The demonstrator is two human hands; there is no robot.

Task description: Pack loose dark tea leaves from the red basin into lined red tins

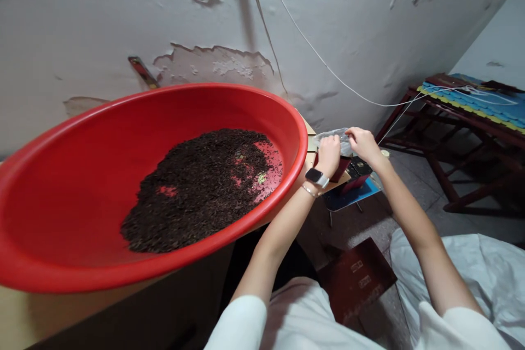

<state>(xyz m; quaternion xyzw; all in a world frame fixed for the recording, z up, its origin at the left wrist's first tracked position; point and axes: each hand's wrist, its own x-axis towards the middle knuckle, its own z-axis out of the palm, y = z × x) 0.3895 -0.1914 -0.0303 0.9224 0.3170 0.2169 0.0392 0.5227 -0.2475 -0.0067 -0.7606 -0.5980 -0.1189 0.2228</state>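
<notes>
In the head view, the basin (pixel 94 175) takes most of the counter (pixel 49 311), and its near rim reaches out over the counter's front edge. Just past the right rim, at the end of the counter, is the clear bag (pixel 345 146). The left hand (pixel 329 152) and the right hand (pixel 362 143) are near each other, both with fingers closed on this bag. The left forearm passes close beside the rim, so the room there is narrow; to the right of the right hand it is more open, as far as the rack (pixel 443 169).

The basin holds a wide heap of dark flakes (pixel 197 191), and its bottom shows through in several places (one pale, speckled spot is near the right side). What the bag contains, I cannot tell. Under it stands a dark red box (pixel 339 170).
</notes>
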